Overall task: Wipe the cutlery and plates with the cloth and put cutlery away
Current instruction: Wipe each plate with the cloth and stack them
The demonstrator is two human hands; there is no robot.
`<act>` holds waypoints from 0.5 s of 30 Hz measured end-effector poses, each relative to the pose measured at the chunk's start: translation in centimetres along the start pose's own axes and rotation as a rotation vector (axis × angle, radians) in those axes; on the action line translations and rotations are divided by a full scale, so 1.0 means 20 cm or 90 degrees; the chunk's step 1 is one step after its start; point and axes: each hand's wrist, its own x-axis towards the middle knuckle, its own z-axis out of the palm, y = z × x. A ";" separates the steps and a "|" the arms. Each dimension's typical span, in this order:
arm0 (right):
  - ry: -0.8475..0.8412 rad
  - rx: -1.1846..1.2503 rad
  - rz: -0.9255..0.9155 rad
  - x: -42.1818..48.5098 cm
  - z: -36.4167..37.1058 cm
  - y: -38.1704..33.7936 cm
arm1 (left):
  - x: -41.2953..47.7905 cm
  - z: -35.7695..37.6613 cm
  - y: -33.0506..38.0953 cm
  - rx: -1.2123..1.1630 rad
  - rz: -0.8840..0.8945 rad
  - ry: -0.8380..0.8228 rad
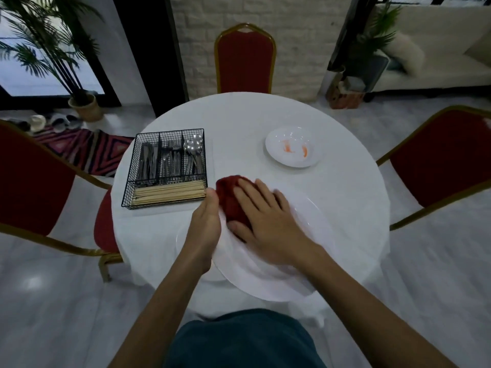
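A large white plate (300,272) is tilted up above the near edge of the round white table (239,115). My left hand (204,229) grips the plate's left rim. My right hand (268,221) lies flat on a crumpled red cloth (229,192), pressing it against the plate's face. A smaller white plate (292,158) with orange smears rests on the table's far right. A black wire caddy (166,168) at the left holds knives, forks, spoons and chopsticks in separate compartments. Another plate edge (183,251) shows below my left wrist.
Red chairs with gold frames stand at the far side (245,57), the left (34,181) and the right (441,160) of the table. A potted palm (53,49) and a patterned rug (87,150) are at the back left; a sofa (438,43) is at the back right.
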 end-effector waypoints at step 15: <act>-0.092 0.008 0.032 -0.40 0.08 -0.25 | 0.08 -0.16 0.02 0.029 0.124 0.131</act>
